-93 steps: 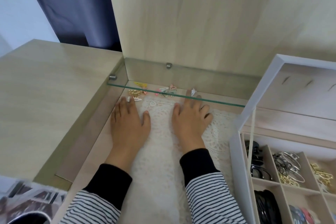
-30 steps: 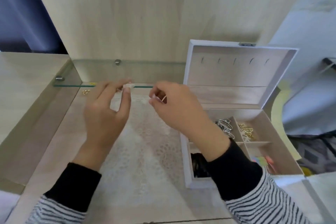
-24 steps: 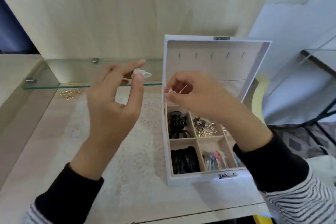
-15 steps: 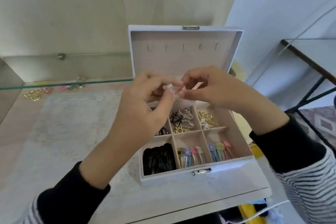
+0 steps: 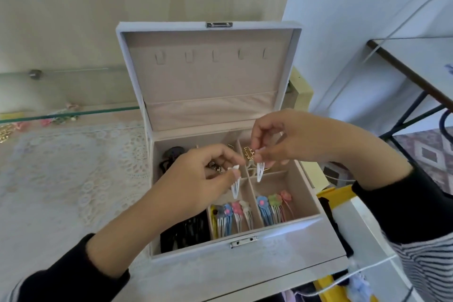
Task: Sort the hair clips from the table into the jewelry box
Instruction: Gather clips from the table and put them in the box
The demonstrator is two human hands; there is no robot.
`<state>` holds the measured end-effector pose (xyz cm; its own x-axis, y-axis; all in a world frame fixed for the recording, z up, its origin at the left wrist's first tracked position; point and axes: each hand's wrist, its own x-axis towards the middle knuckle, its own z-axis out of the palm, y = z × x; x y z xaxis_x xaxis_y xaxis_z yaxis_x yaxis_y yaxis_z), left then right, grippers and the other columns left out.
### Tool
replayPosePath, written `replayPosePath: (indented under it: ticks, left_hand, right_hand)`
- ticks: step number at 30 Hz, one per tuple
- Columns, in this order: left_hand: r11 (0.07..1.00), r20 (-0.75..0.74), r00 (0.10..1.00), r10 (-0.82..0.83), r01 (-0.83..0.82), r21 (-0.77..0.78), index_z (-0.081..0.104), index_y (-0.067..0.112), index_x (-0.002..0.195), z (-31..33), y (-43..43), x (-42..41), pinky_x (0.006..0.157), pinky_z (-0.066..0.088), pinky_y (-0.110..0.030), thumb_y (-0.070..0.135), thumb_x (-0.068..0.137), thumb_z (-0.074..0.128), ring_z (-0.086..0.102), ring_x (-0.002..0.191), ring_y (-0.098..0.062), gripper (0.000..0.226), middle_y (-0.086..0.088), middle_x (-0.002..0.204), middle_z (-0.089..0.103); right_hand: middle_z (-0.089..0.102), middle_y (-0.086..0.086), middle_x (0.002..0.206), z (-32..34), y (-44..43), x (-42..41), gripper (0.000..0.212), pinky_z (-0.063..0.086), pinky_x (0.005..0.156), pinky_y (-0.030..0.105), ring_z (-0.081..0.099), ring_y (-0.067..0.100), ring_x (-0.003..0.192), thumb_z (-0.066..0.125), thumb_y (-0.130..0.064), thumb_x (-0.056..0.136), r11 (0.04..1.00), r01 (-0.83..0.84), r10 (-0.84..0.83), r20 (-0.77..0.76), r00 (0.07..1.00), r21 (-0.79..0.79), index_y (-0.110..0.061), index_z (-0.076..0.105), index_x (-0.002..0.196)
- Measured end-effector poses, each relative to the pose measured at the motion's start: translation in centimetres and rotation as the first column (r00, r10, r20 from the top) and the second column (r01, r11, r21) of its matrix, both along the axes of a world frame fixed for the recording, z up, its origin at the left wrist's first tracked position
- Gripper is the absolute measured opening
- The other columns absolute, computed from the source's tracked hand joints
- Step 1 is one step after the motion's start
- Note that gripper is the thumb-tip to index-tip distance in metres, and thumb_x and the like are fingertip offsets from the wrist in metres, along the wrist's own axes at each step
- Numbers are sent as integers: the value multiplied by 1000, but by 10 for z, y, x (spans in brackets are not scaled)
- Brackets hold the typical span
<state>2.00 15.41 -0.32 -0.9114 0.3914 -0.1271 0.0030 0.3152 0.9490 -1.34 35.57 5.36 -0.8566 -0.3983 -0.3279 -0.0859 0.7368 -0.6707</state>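
Observation:
The white jewelry box point(image 5: 282, 238) stands open on the table, lid upright. Both hands hover over its compartments. My left hand point(image 5: 196, 186) pinches a white snap hair clip point(image 5: 235, 187) that hangs tip down above the middle divider. My right hand point(image 5: 279, 141) pinches a second white hair clip point(image 5: 260, 172) over the right-hand compartments. The front compartments hold black clips point(image 5: 186, 230) and several coloured flower clips point(image 5: 245, 216); the back ones hold dark claw clips, metal rings and gold clips point(image 5: 248, 153). More clips point(image 5: 61, 117) lie under the glass shelf at far left.
A lace mat point(image 5: 73, 167) covers the table left of the box. A glass shelf point(image 5: 73, 113) juts out at the back left below a wooden panel. The table's right edge runs just beside the box; a dark-framed table point(image 5: 416, 64) stands at the right.
Both hands lifted off the mat, each picked up a white clip by the shelf and carried it right over the open box. The hands have since separated and lowered toward the compartments.

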Motion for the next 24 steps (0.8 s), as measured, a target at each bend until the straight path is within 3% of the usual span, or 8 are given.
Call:
replayPosePath:
  ticks: [5, 12, 17, 21, 24]
  left_hand:
    - [996, 59, 997, -42, 47, -74, 68, 35, 86, -7, 7, 0, 79, 59, -41, 22, 87, 71, 70, 71, -14, 13, 14, 84, 65]
    - [958, 44, 991, -129, 136, -252, 66, 32, 87, -6, 12, 4, 62, 50, -14, 23, 88, 70, 63, 62, 0, 9, 11, 83, 68]
    - [885, -4, 979, -202, 181, -429, 66, 35, 88, -8, 13, 5, 65, 50, -14, 30, 89, 68, 62, 72, 4, 5, 16, 81, 68]
    - [840, -47, 974, -223, 167, -515, 64, 36, 87, -10, 13, 5, 59, 39, -8, 34, 89, 66, 56, 69, 12, 4, 19, 79, 66]
    - [824, -75, 974, -215, 139, -550, 65, 34, 87, -12, 13, 5, 59, 39, -8, 36, 88, 67, 56, 70, 13, 3, 20, 77, 66]
  right_hand:
    - [72, 1, 82, 6, 3, 4, 6, 54, 76, 33, 68, 16, 73, 71, -22, 83, 975, -119, 107, 73, 992, 188, -20, 65, 83]
    - [70, -9, 86, 3, -6, 18, 6, 53, 80, 27, 63, 5, 83, 68, -17, 82, 859, -200, 189, 73, 979, 470, -23, 69, 82]
    - [71, -3, 85, -6, -11, 21, 9, 48, 66, 19, 64, 10, 82, 66, -9, 83, 804, -217, 215, 70, 974, 554, -16, 73, 85]
    - [70, 5, 91, -16, -12, 20, 11, 51, 66, 27, 65, 20, 86, 61, -7, 85, 758, -213, 244, 36, 969, 617, -10, 70, 91]
    - [70, 4, 94, -22, -10, 19, 13, 42, 58, 19, 64, 19, 89, 61, -9, 86, 740, -216, 250, 37, 967, 637, -11, 71, 95]
